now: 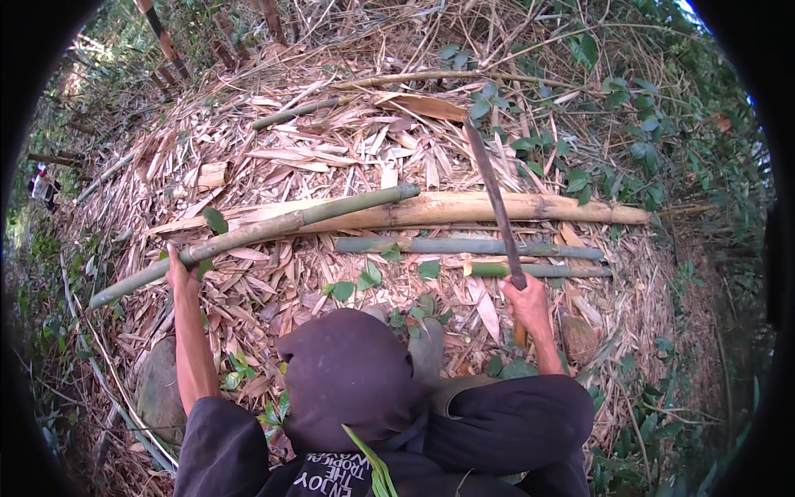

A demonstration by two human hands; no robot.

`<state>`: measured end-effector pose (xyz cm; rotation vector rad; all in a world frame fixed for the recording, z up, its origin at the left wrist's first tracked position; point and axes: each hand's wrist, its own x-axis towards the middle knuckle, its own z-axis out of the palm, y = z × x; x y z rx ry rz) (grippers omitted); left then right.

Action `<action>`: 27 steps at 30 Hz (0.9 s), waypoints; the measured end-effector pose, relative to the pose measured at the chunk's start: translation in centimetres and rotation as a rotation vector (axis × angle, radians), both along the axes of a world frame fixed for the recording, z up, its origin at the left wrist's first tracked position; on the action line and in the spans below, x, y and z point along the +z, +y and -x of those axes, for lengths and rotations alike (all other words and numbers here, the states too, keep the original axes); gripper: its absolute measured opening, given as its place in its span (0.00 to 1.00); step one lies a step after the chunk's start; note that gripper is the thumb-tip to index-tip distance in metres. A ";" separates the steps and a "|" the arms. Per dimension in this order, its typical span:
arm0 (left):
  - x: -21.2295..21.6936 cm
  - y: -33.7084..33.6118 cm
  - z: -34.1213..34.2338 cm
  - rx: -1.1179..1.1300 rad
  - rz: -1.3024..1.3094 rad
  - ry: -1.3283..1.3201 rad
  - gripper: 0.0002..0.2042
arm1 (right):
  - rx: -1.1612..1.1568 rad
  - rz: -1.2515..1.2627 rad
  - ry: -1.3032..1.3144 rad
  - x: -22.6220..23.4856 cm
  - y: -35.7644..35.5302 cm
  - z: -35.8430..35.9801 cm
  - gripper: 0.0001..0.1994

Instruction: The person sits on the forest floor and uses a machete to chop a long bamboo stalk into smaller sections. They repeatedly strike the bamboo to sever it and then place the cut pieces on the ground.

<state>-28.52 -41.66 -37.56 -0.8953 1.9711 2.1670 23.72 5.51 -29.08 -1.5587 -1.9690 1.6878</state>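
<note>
My left hand (183, 269) grips a green bamboo pole (273, 227) near its lower left end, with the fingers partly hidden behind it. The pole slants up to the right, and its far end overlaps a thick yellow bamboo log (505, 209) lying across the litter. In my right hand (528, 301) is a machete (494, 186), its long dark blade pointing up and slightly left across the log. Part of the handle shows below the fist. Close to that hand lie a short green bamboo piece (542, 271) with a pale cut end and a longer bamboo length (431, 246).
Dry bamboo sheaths and chips (331, 157) cover the ground. Another short bamboo piece (294, 113) lies farther off. Stones flank me at left (161, 393) and right (580, 338). Leafy vines (638, 124) grow at the right, and cut stalks (166, 41) stand at the far left.
</note>
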 end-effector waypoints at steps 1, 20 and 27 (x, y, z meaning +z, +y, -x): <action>-0.6 -0.8 -1.1 0.027 0.005 0.008 0.32 | -0.010 0.071 0.038 -0.8 -0.5 0.8 0.10; -7.0 -4.1 -8.4 -0.014 0.093 -0.319 0.25 | 0.353 -0.302 -0.254 -8.9 -3.2 7.2 0.18; -3.3 1.7 -9.7 -0.067 1.001 -0.343 0.32 | 0.413 -0.364 -0.312 -9.5 -3.2 7.1 0.17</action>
